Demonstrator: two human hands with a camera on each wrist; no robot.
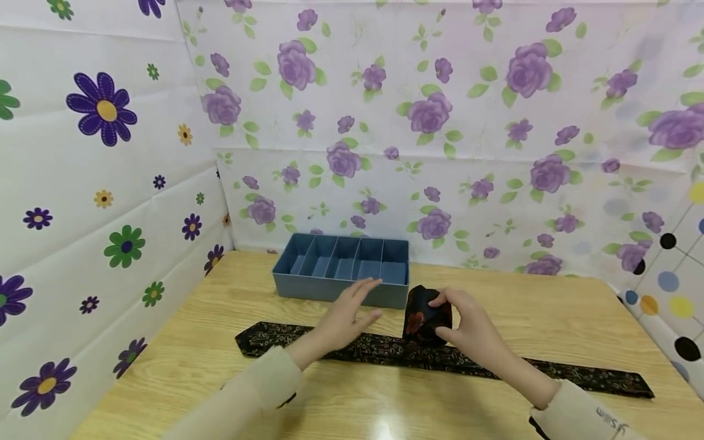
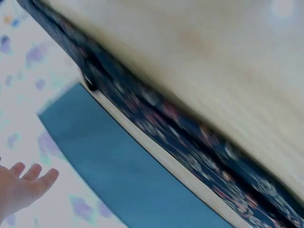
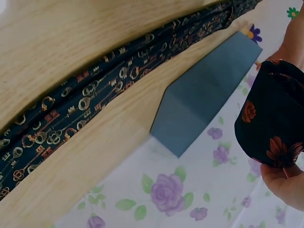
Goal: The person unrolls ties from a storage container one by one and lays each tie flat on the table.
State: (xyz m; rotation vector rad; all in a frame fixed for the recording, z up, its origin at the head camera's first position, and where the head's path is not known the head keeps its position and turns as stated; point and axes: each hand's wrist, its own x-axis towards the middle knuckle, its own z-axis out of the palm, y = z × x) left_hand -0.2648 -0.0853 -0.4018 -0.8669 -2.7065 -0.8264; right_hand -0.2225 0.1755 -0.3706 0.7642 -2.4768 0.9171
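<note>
A dark necktie rolled into a bundle, black with red-orange flowers, is pinched between the thumb and fingers of my right hand. The right wrist view shows the rolled necktie up close, its coiled layers at the top. My left hand is held with fingers extended, apart from the roll and to its left. In the left wrist view only a few fingers of the left hand show, holding nothing. A second necktie, black with a key pattern, lies stretched lengthwise across the table beneath both hands.
Behind the hands stands a blue-grey organizer box with several compartments in a row. The wooden table meets flower-printed sheets at its back and left side. A dotted sheet hangs at the right.
</note>
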